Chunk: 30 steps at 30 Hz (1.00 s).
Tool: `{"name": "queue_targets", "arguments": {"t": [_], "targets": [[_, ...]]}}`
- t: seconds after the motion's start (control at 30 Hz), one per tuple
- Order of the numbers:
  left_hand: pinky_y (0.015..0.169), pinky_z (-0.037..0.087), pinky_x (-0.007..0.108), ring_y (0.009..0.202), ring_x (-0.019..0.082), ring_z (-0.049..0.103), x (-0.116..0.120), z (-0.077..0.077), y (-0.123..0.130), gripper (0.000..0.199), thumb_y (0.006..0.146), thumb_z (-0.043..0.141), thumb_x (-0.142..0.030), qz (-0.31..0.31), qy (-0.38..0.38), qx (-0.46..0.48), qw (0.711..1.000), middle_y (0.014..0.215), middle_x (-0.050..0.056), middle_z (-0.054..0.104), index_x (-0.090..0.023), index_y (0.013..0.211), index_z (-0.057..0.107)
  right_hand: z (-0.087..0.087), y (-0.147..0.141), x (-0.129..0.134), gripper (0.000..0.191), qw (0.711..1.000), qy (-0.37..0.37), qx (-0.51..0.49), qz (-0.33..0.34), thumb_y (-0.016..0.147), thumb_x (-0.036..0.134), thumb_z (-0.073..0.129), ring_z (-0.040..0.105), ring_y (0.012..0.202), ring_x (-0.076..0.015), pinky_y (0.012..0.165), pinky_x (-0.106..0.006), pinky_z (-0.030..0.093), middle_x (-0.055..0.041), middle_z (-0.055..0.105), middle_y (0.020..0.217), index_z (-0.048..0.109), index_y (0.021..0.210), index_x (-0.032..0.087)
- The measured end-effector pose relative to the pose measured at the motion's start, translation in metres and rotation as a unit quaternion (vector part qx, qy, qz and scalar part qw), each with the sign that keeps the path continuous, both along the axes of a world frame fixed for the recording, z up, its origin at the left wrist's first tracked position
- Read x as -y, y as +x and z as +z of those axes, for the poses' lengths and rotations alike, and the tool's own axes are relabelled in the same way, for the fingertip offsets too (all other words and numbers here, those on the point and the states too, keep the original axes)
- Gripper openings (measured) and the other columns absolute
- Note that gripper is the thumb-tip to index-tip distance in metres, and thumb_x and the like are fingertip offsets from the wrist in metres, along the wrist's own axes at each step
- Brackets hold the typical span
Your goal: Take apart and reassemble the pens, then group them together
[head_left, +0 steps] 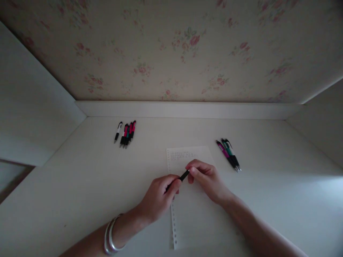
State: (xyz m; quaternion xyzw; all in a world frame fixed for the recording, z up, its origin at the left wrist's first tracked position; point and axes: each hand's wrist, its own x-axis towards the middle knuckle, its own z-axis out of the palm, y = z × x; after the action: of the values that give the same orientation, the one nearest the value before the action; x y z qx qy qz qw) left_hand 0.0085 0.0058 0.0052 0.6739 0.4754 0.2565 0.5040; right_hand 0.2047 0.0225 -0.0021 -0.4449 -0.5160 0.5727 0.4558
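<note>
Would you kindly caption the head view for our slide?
Left hand and right hand hold a slim black object over hole-punched paper, pens at left, more pens at right.

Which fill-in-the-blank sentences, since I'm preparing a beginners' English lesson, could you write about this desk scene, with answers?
1. The left hand and right hand hold a slim object coloured ____.
2. The paper has a row of ____ punched along its left edge.
3. The purple pen lies to the ____ of the paper.
4. The wall is patterned with ____.

Missing words: black; holes; right; flowers.
</note>
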Motion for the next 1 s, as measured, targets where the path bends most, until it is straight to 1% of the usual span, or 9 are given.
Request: {"name": "queue_targets", "arguments": {"t": [0.07,0.17,0.27,0.4,0.57,0.67,0.73,0.83,1.0], "targets": [[0.058,0.041,0.022,0.058,0.012,0.053,0.000,-0.002,0.001,0.040,0.100,0.041,-0.045,0.009,-0.023,0.028,0.999,0.068,0.000,0.058,-0.017,0.081,0.061,0.002,-0.004,0.003,0.038,0.998,-0.022,-0.016,0.050,0.091,0.051,0.061,0.059,0.066,-0.0146,0.064,-0.029,0.049,-0.0031,0.067,0.074,0.071,0.107,0.018],[0.057,0.041,0.022,0.059,0.013,0.053,0.000,-0.005,0.002,0.044,0.100,0.039,-0.049,0.004,-0.033,0.061,0.998,0.069,0.001,0.058,-0.016,0.079,0.060,0.007,-0.008,0.008,0.033,0.994,-0.018,0.006,0.105,0.092,0.047,0.060,0.058,0.070,-0.0149,0.067,-0.029,0.049,-0.0035,0.067,0.078,0.072,0.102,0.017],[0.058,0.040,0.023,0.061,0.013,0.052,0.001,-0.006,0.001,0.047,0.101,0.037,-0.049,-0.013,-0.017,0.046,0.999,0.069,0.001,0.057,-0.016,0.077,0.060,0.010,-0.008,0.011,0.029,0.999,0.000,0.012,0.038,0.096,0.043,0.055,0.058,0.067,-0.0145,0.066,-0.028,0.048,-0.0019,0.065,0.072,0.070,0.096,0.018],[0.062,0.040,0.023,0.067,0.014,0.053,0.001,-0.005,0.000,0.043,0.101,0.036,-0.046,-0.051,0.004,0.041,0.998,0.074,0.001,0.061,-0.017,0.087,0.065,0.011,-0.006,0.014,0.024,0.998,0.021,-0.001,-0.052,0.098,0.041,0.053,0.061,0.068,-0.0137,0.067,-0.027,0.051,-0.0049,0.069,0.086,0.065,0.098,0.020],[0.057,0.033,0.022,0.061,0.012,0.048,0.001,-0.001,-0.001,0.036,0.098,0.045,-0.043,-0.070,-0.011,0.052,0.996,0.067,-0.002,0.052,-0.016,0.081,0.063,0.011,-0.010,0.021,0.021,0.996,0.020,-0.021,-0.082,0.095,0.041,0.058,0.063,0.065,-0.0135,0.063,-0.028,0.053,-0.0067,0.072,0.095,0.065,0.098,0.021],[0.053,0.028,0.023,0.058,0.012,0.040,0.000,0.001,-0.002,0.037,0.095,0.049,-0.047,-0.062,-0.026,0.050,0.996,0.064,-0.003,0.046,-0.016,0.082,0.062,0.015,-0.010,0.022,0.027,0.993,-0.007,-0.074,-0.090,0.092,0.042,0.062,0.063,0.063,-0.0131,0.062,-0.029,0.053,-0.0083,0.072,0.107,0.066,0.112,0.025],[0.054,0.028,0.023,0.059,0.012,0.039,0.000,0.002,-0.002,0.039,0.096,0.047,-0.048,-0.075,-0.015,0.049,0.996,0.064,-0.003,0.045,-0.016,0.081,0.062,0.017,-0.008,0.020,0.034,0.990,-0.018,-0.105,-0.096,0.093,0.046,0.060,0.060,0.057,-0.0120,0.055,-0.028,0.051,-0.0081,0.073,0.102,0.065,0.120,0.026],[0.057,0.031,0.024,0.061,0.013,0.042,-0.002,0.003,-0.003,0.037,0.099,0.042,-0.044,-0.101,0.022,0.037,0.994,0.066,-0.003,0.046,-0.017,0.082,0.062,0.019,-0.005,0.016,0.029,0.990,-0.003,-0.094,-0.102,0.094,0.047,0.059,0.052,0.050,-0.0100,0.047,-0.025,0.044,-0.0062,0.072,0.088,0.071,0.105,0.023],[0.063,0.034,0.023,0.067,0.014,0.049,-0.003,0.000,-0.001,0.030,0.099,0.043,-0.032,-0.080,0.069,0.011,0.994,0.071,-0.002,0.053,-0.017,0.081,0.061,0.016,-0.006,0.012,0.028,0.988,0.002,-0.058,-0.145,0.087,0.047,0.069,0.050,0.049,-0.0093,0.049,-0.026,0.044,-0.0076,0.074,0.086,0.076,0.084,0.020]]}}
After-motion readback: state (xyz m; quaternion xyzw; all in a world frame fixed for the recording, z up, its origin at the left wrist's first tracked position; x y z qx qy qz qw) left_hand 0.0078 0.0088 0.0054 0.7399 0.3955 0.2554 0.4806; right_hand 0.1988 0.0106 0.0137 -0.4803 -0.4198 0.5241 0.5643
